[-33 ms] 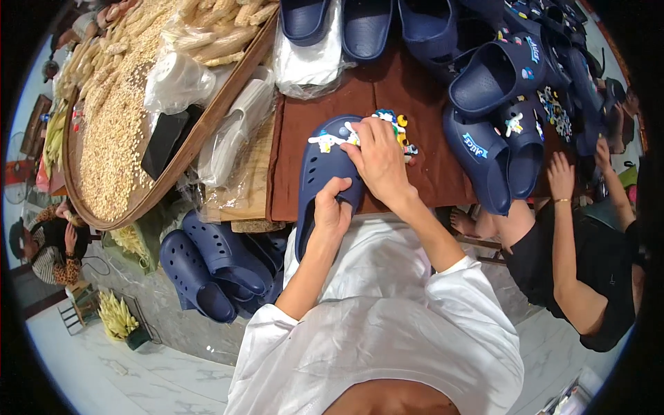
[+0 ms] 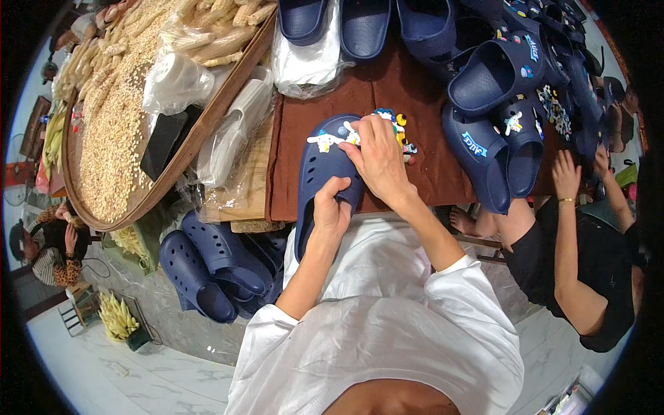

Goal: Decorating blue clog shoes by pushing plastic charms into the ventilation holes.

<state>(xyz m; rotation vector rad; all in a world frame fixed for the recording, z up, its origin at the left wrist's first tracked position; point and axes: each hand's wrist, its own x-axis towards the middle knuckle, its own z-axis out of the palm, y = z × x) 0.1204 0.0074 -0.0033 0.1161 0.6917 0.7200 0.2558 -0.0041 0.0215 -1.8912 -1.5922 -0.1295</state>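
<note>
A navy clog (image 2: 319,181) lies with its toe on the brown-covered table and its heel toward my lap. My left hand (image 2: 332,211) is closed on its right side near the foot opening, thumb on top and the other fingers hidden. At the toe, my right hand (image 2: 379,159) presses bent fingers onto a white cartoon shoe charm (image 2: 351,133), partly covered by the thumb and fingers. Left of it sits another white charm (image 2: 323,142) with blue and yellow bits. Small colourful charms (image 2: 401,131) lie beyond and beside my right hand.
Several navy clogs (image 2: 477,155) are heaped at the right, some decorated; plainer ones (image 2: 197,277) hang low left. A wooden-rimmed tray (image 2: 200,128) of corn kernels holds a black phone-like slab (image 2: 169,142). A person's hand (image 2: 567,176) rests at the right table edge.
The other person's hand at the right has shifted slightly. My hands and the clog keep their places.
</note>
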